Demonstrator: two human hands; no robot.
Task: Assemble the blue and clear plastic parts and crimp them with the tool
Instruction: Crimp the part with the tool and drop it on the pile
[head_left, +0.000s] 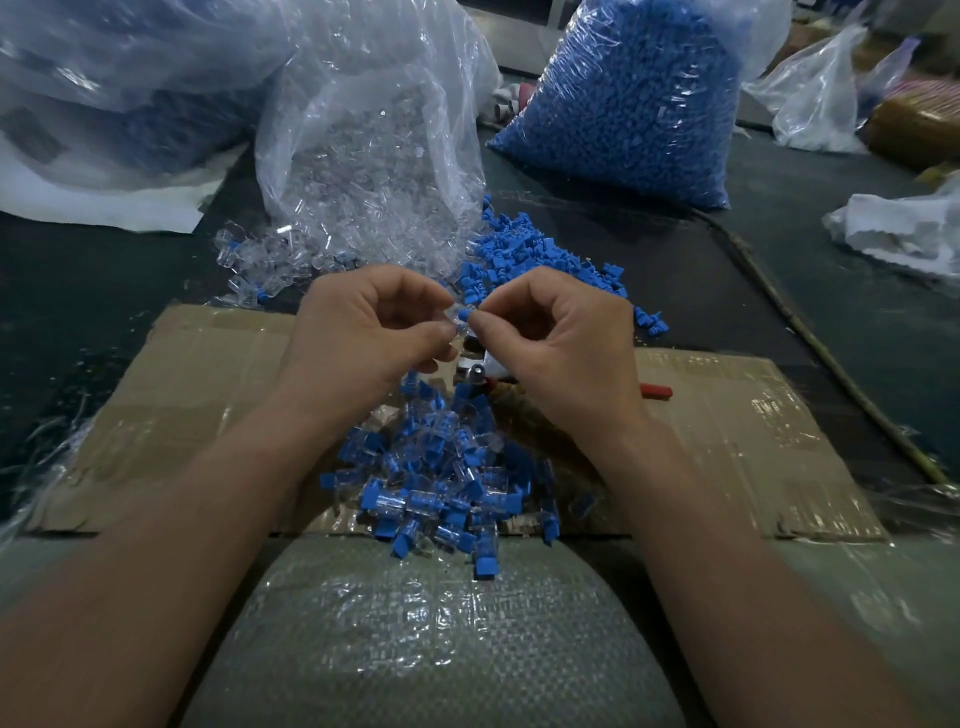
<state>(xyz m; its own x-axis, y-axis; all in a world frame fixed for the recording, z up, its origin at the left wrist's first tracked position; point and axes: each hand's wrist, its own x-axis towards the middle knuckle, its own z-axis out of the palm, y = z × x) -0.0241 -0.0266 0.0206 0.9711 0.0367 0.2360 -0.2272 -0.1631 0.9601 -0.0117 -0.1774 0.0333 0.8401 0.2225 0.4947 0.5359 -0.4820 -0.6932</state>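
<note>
Just above centre, fingertip to fingertip: left hand (363, 332) curled, thumb and forefinger pinching a clear part (453, 321); right hand (561, 338) curled likewise, thumb and forefinger pinching a blue part (466, 313) set against the clear one's end. How far seated, impossible to tell. Other fingers of both hands folded loosely inward. At six o'clock from the hands, on the cardboard (727, 426), a heap of joined blue-and-clear pieces (447, 483). Directly under the right hand, the tool (475, 372), untouched, metal head partly hidden, red handle tip poking out at three o'clock. At twelve to one o'clock, loose blue parts (524, 254) scattered on the dark table (779, 234); at eleven, loose clear parts (260, 260) at the mouth of a clear-parts bag (374, 156). Farther off at one o'clock, a full bag of blue parts (639, 104). At six, nearest the camera, a woven sack (415, 639).
</note>
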